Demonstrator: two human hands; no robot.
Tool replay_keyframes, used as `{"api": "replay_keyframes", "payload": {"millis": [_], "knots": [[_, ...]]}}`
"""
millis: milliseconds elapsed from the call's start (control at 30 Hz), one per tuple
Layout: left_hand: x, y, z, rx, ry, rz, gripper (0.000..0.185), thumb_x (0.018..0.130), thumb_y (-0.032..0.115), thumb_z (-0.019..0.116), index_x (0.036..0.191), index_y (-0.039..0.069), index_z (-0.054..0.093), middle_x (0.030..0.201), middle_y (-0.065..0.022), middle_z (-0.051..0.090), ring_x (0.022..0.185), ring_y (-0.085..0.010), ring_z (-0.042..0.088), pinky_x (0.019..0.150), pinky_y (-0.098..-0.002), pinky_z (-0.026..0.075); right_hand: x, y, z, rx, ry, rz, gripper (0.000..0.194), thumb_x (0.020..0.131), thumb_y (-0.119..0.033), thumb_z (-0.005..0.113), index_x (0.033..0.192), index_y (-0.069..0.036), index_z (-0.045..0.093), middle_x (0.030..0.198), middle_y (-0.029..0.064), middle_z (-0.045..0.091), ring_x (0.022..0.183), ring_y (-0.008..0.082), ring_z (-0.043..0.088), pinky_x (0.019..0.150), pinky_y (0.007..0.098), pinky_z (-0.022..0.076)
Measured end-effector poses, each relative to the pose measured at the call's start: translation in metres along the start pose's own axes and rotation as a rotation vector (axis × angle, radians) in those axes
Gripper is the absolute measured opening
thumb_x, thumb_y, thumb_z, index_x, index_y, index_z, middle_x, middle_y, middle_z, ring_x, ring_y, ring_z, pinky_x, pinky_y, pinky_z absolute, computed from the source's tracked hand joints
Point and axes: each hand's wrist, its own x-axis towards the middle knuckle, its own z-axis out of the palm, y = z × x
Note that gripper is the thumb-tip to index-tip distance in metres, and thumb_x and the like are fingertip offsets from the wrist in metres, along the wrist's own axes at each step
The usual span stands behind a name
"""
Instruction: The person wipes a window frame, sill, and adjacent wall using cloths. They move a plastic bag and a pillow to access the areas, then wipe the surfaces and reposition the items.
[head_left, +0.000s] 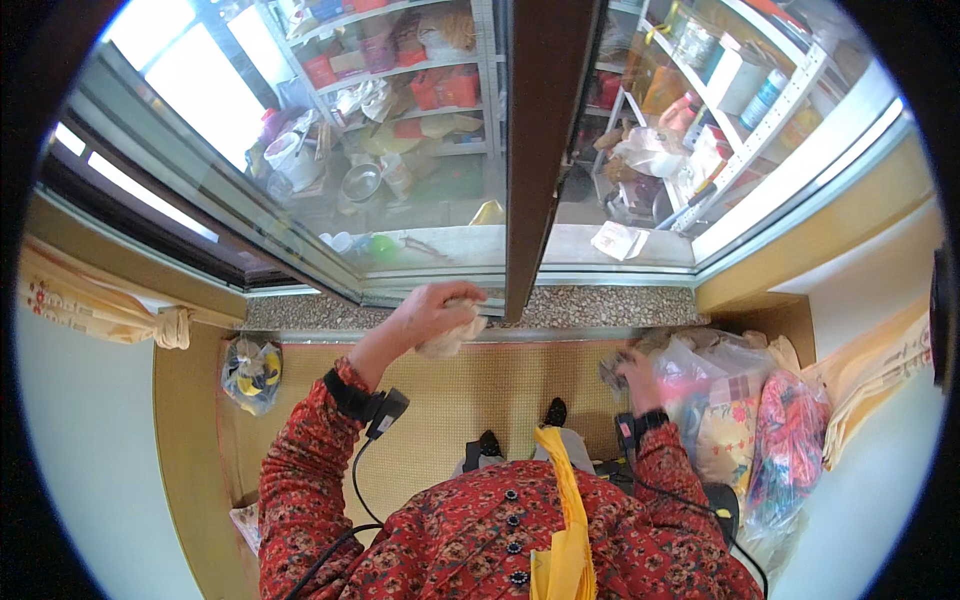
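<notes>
My left hand grips a pale, crumpled cloth, blurred by motion. It is over the speckled stone sill, close to the lower edge of the glass window pane and left of its dark brown frame. My right hand is lower and to the right, its fingers on a greyish crumpled piece, perhaps a cloth; blur hides the details. Beside that hand lie clear plastic bags with soft, colourful contents.
A yellow woven mat covers the surface below the sill. A small plastic bag sits at its left end. Tied curtains hang at the left side. Beyond the glass, metal shelves hold boxes and bags. A yellow strip hangs down my front.
</notes>
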Motion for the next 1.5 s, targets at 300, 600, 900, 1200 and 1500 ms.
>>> {"api": "replay_keyframes", "payload": {"millis": [300, 600, 900, 1200, 1500], "knots": [[-0.122, -0.178, 0.057, 0.257, -0.126, -0.505, 0.034, 0.082, 0.026, 0.057, 0.108, 0.006, 0.064, 0.096, -0.0168, 0.066, 0.086, -0.0260, 0.064, 0.077, -0.0358, 0.050, 0.109, -0.235, 0.102, -0.611, -0.384, -0.527, 0.093, 0.060, -0.012, 0.065, 0.143, -0.015, 0.023, 0.085, 0.0258, 0.062, 0.080, 0.0423, 0.060, 0.069, 0.0420, 0.0474], [-0.211, -0.157, 0.122, -0.242, 0.247, -0.751, 0.038, 0.080, 0.014, 0.058, 0.115, 0.000, 0.059, 0.089, -0.0067, 0.064, 0.072, -0.0148, 0.060, 0.064, -0.0273, 0.049, 0.119, -0.245, 0.095, -0.650, -0.679, -0.482, 0.092, 0.059, -0.014, 0.065, 0.143, -0.017, 0.027, 0.083, 0.0243, 0.063, 0.077, 0.0406, 0.061, 0.067, 0.0432, 0.0475], [-0.181, -0.121, 0.125, -0.220, 0.196, -0.721, 0.039, 0.083, 0.015, 0.057, 0.120, 0.002, 0.057, 0.097, -0.0082, 0.063, 0.085, -0.0158, 0.059, 0.076, -0.0298, 0.048, 0.139, -0.225, 0.104, -0.560, -0.674, -0.545, 0.084, 0.060, -0.014, 0.065, 0.138, -0.010, 0.034, 0.085, 0.0215, 0.064, 0.079, 0.0383, 0.062, 0.067, 0.0423, 0.0483], [-0.151, -0.080, 0.104, -0.083, 0.184, -0.544, 0.039, 0.084, 0.014, 0.058, 0.121, 0.002, 0.056, 0.093, -0.0052, 0.060, 0.084, -0.0133, 0.056, 0.075, -0.0283, 0.046, 0.127, -0.228, 0.109, -0.534, -0.571, -0.526, 0.074, 0.061, -0.015, 0.067, 0.130, -0.009, 0.042, 0.082, 0.0183, 0.064, 0.076, 0.0347, 0.062, 0.066, 0.0402, 0.0483], [-0.160, -0.077, 0.102, 0.030, 0.131, -0.567, 0.040, 0.082, 0.020, 0.059, 0.119, 0.006, 0.057, 0.092, -0.0108, 0.064, 0.085, -0.0189, 0.060, 0.076, -0.0316, 0.048, 0.137, -0.220, 0.126, -0.456, -0.534, -0.374, 0.075, 0.058, -0.007, 0.069, 0.128, -0.006, 0.042, 0.079, 0.0164, 0.064, 0.076, 0.0284, 0.063, 0.065, 0.0379, 0.0498]]}}
